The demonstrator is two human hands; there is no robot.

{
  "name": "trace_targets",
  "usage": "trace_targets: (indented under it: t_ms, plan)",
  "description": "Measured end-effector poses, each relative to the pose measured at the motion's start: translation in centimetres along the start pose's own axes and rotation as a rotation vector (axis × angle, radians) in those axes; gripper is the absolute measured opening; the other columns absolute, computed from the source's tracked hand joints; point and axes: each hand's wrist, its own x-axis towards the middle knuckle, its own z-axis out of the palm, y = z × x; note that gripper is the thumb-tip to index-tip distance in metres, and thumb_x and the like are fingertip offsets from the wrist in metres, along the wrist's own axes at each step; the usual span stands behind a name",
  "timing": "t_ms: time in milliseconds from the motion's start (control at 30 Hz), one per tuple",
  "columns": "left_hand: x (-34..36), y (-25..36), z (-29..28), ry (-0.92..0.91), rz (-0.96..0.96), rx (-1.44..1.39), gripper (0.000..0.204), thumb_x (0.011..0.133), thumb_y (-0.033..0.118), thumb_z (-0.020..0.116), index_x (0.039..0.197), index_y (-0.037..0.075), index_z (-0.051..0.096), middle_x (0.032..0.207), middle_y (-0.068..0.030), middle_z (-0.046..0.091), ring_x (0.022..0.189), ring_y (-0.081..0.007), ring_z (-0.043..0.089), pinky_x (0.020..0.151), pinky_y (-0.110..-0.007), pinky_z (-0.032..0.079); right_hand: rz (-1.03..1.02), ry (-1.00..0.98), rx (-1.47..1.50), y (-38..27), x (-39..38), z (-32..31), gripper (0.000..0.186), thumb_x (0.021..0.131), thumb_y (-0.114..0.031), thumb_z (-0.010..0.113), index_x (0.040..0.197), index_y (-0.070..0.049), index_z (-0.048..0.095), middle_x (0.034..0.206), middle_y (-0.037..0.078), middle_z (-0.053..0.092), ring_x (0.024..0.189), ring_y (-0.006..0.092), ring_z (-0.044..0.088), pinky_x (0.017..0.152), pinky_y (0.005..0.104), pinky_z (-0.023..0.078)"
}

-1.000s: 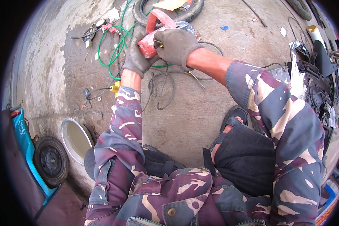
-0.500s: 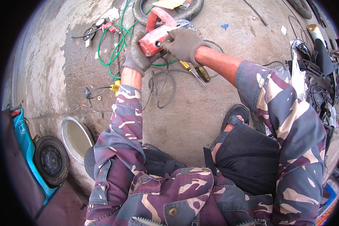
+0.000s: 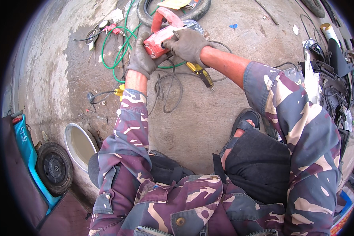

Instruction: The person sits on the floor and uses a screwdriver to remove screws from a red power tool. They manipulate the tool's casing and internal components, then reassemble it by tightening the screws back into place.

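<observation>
My left hand [image 3: 141, 59], in a dark grey glove, is wrapped round the end of a red power tool [image 3: 158, 42] with a curved red handle. My right hand [image 3: 189, 44], gloved too, is closed against the tool's side; its fingertips pinch at a small dark round opening. What they hold there is too small to make out. Below the right wrist shows a dark-and-yellow screwdriver handle [image 3: 205, 78]. It overlaps a yellow-handled screwdriver [image 3: 192, 67], whose tip sticks out past it. Whether the hand holds the dark handle is hidden.
Beyond the tool lies a tyre [image 3: 202, 11]. A green hose [image 3: 103, 51] and a grey cable [image 3: 167, 110] coil on the concrete. A basin of murky water [image 3: 82, 147] and a wheel [image 3: 53, 167] stand at left. Vehicle parts [image 3: 332, 88] are heaped at right.
The dark-and-yellow handle has swung slightly left and now covers most of the other screwdriver's shaft. My hands and the power tool stay nearly in place.
</observation>
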Motion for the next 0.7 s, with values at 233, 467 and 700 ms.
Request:
trace_targets:
  t_ms: [233,467,700]
  plan:
    - [-0.7,-0.1,0.8,0.018,0.013,-0.022,0.056,0.104,0.049,0.05,0.145,0.012,0.058,0.137,-0.0113,0.068,0.121,-0.0299,0.067,0.101,-0.052,0.055,-0.008,0.026,-0.05,-0.1,0.4,0.5,0.048,0.093,-0.048,0.073,0.101,-0.001,0.076,0.096,0.021,0.078,0.095,0.0352,0.075,0.089,0.0441,0.056]
    - [-1.1,0.1,1.2,-0.01,-0.002,-0.025,0.056,0.105,0.049,0.048,0.146,0.011,0.057,0.14,-0.0119,0.067,0.125,-0.0301,0.066,0.105,-0.055,0.053,0.023,0.055,-0.119,-0.7,0.1,0.5,0.048,0.09,-0.048,0.073,0.105,-0.003,0.076,0.1,0.022,0.078,0.096,0.0381,0.075,0.09,0.0466,0.057]
    - [-1.0,0.0,1.1,-0.001,-0.007,-0.019,0.058,0.106,0.051,0.046,0.148,0.012,0.056,0.144,-0.0113,0.065,0.129,-0.0309,0.064,0.108,-0.056,0.051,0.053,0.071,0.032,-1.4,-0.6,-0.3,0.04,0.084,-0.041,0.074,0.103,-0.007,0.079,0.104,0.019,0.079,0.102,0.0351,0.076,0.095,0.0436,0.058]
